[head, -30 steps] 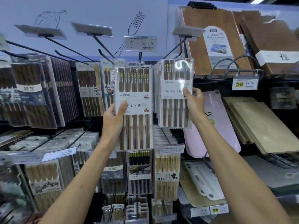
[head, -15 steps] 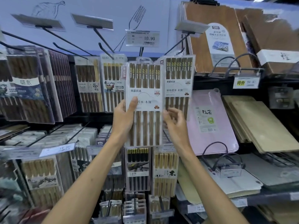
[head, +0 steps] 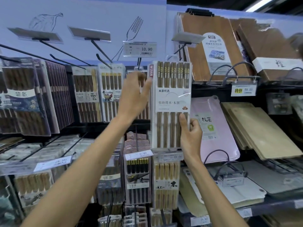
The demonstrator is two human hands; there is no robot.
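A white pack of wooden chopsticks (head: 172,95) hangs upright at the centre of a shop's peg wall. My right hand (head: 190,135) pinches its lower right edge, thumb on the front and fingers curled behind. My left hand (head: 136,94) is raised just left of the pack with fingers spread and blurred. It holds nothing and reaches toward the hook (head: 139,64) under the 10.90 price tag (head: 139,48). Another chopstick pack is partly hidden behind my left hand.
More chopstick packs (head: 111,94) hang on pegs to the left and below. Wooden cutting boards (head: 211,46) stand on the upper right shelf; a pink board (head: 213,128) and pale boards (head: 262,128) lie below. Black peg hooks (head: 101,48) jut out.
My left hand has let go of the pack and moved up and left toward the hook. My right hand has taken hold of the pack's lower right edge.
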